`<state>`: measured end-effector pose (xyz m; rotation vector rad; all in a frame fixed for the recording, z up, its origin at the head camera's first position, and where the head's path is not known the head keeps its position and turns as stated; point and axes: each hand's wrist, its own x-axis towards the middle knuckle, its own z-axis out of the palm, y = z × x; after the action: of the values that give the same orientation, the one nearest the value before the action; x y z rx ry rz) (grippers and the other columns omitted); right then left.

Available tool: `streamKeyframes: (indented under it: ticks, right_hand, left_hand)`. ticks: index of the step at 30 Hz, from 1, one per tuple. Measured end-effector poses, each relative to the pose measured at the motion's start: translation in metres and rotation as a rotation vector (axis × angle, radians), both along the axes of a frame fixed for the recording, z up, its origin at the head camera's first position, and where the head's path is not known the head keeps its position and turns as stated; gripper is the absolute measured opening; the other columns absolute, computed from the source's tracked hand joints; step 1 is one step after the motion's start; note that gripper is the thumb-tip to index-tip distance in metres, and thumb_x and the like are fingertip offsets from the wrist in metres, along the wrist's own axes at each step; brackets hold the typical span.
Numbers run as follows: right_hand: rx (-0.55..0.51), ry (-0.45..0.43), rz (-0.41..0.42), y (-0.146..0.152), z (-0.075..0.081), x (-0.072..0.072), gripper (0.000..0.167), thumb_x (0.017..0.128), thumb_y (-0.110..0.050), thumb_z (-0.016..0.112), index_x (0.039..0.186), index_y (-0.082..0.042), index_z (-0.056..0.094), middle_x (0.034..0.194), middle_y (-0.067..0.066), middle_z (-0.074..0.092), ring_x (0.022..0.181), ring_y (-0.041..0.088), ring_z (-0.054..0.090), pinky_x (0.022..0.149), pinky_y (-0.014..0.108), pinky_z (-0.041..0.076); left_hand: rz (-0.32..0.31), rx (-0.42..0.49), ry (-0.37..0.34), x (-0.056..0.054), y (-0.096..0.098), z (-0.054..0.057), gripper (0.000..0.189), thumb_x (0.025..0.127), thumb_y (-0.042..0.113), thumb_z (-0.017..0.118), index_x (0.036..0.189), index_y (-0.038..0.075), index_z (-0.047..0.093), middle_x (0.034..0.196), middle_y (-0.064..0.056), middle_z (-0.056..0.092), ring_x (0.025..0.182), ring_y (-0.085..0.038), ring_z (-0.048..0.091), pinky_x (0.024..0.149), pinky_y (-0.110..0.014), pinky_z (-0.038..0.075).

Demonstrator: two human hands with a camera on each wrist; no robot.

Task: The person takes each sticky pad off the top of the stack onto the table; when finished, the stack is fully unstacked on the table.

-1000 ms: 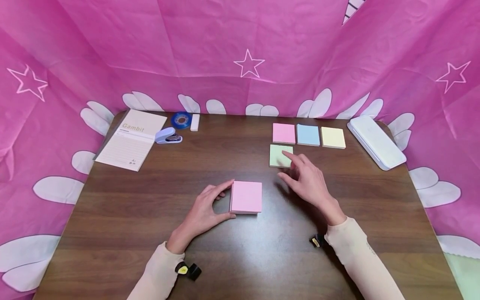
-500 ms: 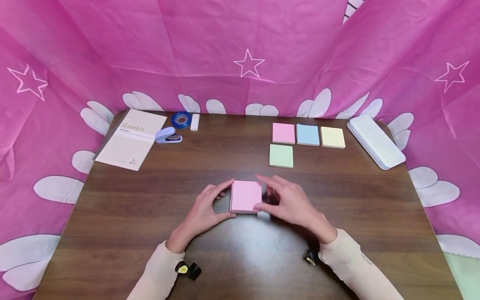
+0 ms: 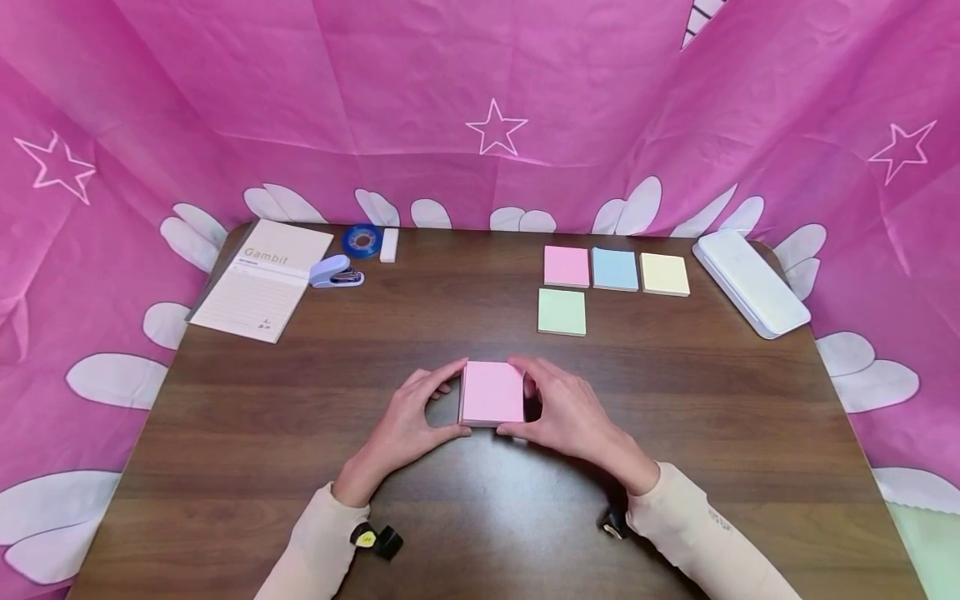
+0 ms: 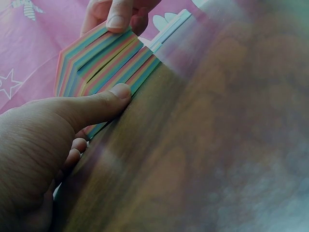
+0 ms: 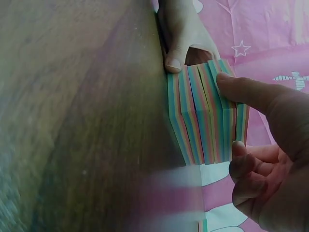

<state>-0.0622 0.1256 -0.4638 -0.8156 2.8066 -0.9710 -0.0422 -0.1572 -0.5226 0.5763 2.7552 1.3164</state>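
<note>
In the middle of the wooden table stands a tall stack of sticky note pads [image 3: 492, 392], pink on top. Its sides show layered bands of blue, green, yellow and red in the left wrist view, where the pads [image 4: 108, 63] sit slightly uneven. My left hand [image 3: 408, 421] grips the stack's left side, with the thumb low on the near face. From the right, my right hand [image 3: 573, 408] pinches the stack higher up, thumb at the near edge and index finger at the far edge. In the right wrist view its thumb presses the upper pads [image 5: 205, 113].
At the back right lie pink [image 3: 566, 267], blue [image 3: 615, 269], yellow [image 3: 664, 274] and green [image 3: 562, 312] sticky note pads, beside a white case [image 3: 752, 283]. Back left holds a notebook [image 3: 258, 279], a stapler [image 3: 337, 272], blue tape [image 3: 362, 241] and a small white block [image 3: 388, 245].
My right hand has come from over the green pad, leftward and nearer, onto the stack's right side and taken hold there. The left hand has kept its place on the stack.
</note>
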Motion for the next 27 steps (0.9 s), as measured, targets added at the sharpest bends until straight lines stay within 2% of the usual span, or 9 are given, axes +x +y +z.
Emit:
streamKeyframes:
  ticks: [6, 10, 14, 20, 27]
  right_hand:
    - [-0.088, -0.053, 0.022, 0.011, 0.0, -0.003, 0.09, 0.075, -0.037, 0.106, 0.148, -0.007, 0.065, 0.106, 0.002, 0.065, 0.085, 0.017, 0.056, 0.072, 0.031, 0.047]
    - [-0.133, -0.079, 0.004, 0.028, 0.004, -0.011, 0.089, 0.074, -0.032, 0.106, 0.148, -0.008, 0.065, 0.107, 0.003, 0.065, 0.083, 0.017, 0.056, 0.069, 0.03, 0.048]
    - [-0.147, -0.048, -0.029, 0.054, 0.004, -0.022, 0.089, 0.073, -0.025, 0.107, 0.149, -0.007, 0.063, 0.107, 0.004, 0.065, 0.08, 0.016, 0.056, 0.065, 0.03, 0.049]
    - [-0.145, -0.011, -0.079, 0.098, 0.0, -0.043, 0.089, 0.072, -0.016, 0.107, 0.149, -0.006, 0.063, 0.104, 0.005, 0.063, 0.082, 0.018, 0.056, 0.066, 0.03, 0.047]
    - [-0.125, -0.007, -0.146, 0.145, -0.014, -0.068, 0.085, 0.077, -0.011, 0.103, 0.15, -0.005, 0.06, 0.103, 0.009, 0.061, 0.083, 0.021, 0.056, 0.068, 0.026, 0.044]
  left_hand:
    - [-0.003, 0.003, 0.001, 0.001, 0.0, 0.0, 0.105, 0.079, 0.024, 0.105, 0.168, 0.031, 0.05, 0.141, 0.001, 0.069, 0.113, -0.018, 0.059, 0.096, -0.046, 0.058]
    - [-0.003, 0.007, 0.013, 0.002, 0.001, -0.001, 0.105, 0.078, 0.023, 0.105, 0.168, 0.03, 0.051, 0.14, 0.0, 0.069, 0.113, -0.018, 0.06, 0.095, -0.046, 0.059]
    - [0.001, 0.004, 0.012, 0.002, 0.002, 0.0, 0.105, 0.078, 0.022, 0.105, 0.168, 0.03, 0.051, 0.141, 0.0, 0.068, 0.113, -0.018, 0.06, 0.095, -0.045, 0.059]
    - [-0.003, 0.01, 0.004, 0.003, 0.001, -0.001, 0.106, 0.078, 0.022, 0.105, 0.168, 0.03, 0.05, 0.143, 0.0, 0.068, 0.115, -0.018, 0.06, 0.097, -0.044, 0.059]
    - [-0.013, 0.021, 0.024, 0.002, 0.0, -0.001, 0.107, 0.078, 0.021, 0.105, 0.169, 0.031, 0.049, 0.144, 0.001, 0.067, 0.115, -0.017, 0.06, 0.097, -0.042, 0.059]
